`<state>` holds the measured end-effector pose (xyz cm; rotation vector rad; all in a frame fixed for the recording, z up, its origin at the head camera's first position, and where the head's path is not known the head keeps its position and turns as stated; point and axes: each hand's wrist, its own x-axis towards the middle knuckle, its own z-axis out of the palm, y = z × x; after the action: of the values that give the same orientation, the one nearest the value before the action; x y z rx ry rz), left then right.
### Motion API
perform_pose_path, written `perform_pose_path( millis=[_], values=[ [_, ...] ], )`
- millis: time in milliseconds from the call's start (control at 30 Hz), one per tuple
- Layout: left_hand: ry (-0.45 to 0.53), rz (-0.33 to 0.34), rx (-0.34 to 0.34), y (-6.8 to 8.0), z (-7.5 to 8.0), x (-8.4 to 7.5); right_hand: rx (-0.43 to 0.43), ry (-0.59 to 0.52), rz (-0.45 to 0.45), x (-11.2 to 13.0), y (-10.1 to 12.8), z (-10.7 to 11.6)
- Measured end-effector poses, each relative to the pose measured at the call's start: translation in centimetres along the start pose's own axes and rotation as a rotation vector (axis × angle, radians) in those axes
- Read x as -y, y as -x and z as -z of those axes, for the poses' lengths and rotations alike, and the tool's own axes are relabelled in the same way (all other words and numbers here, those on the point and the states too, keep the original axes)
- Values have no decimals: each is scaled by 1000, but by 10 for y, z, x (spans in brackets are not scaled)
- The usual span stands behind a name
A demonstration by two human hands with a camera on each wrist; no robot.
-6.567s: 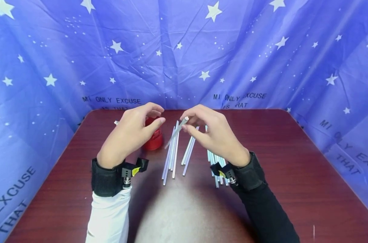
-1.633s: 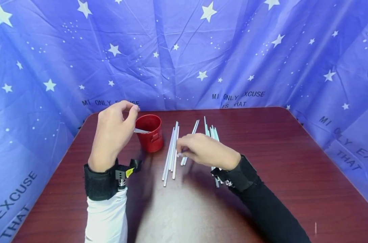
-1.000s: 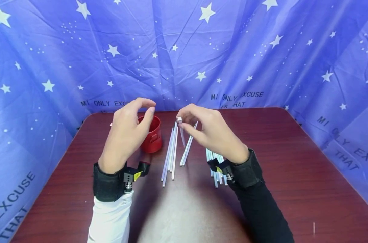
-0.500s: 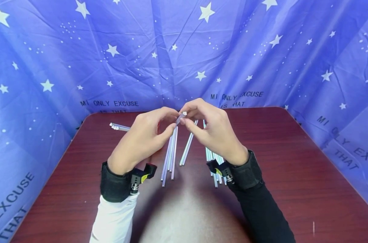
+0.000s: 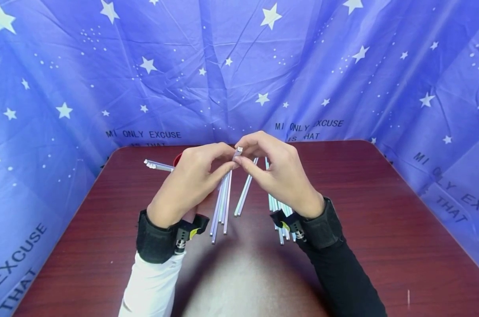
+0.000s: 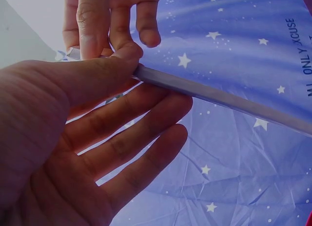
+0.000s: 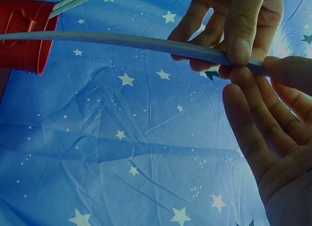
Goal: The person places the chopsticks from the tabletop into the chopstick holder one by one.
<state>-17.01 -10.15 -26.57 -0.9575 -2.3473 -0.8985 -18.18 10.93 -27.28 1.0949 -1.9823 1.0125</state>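
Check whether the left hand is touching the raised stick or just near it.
Touching. The left wrist view shows it: the left hand pinches the stick, thumb pressed over it, fingers against its other side, no gap.

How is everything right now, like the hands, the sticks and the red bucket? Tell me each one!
Left hand: pinching the held stick
Right hand: pinching the same stick
Held stick: gripped near one end, far end out of view
Red bucket: holding sticks, mostly hidden in the head view
Sticks in the bucket: poking out past the rim
Sticks on the table: lying in three groups
Curtain: hanging, creased
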Motion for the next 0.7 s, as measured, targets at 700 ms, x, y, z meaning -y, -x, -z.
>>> perform_pose_path(
  millis=[700],
  values=[
    [-48,-34,-67,0,2,3,41,-1,-23,-2,3,4]
  ],
)
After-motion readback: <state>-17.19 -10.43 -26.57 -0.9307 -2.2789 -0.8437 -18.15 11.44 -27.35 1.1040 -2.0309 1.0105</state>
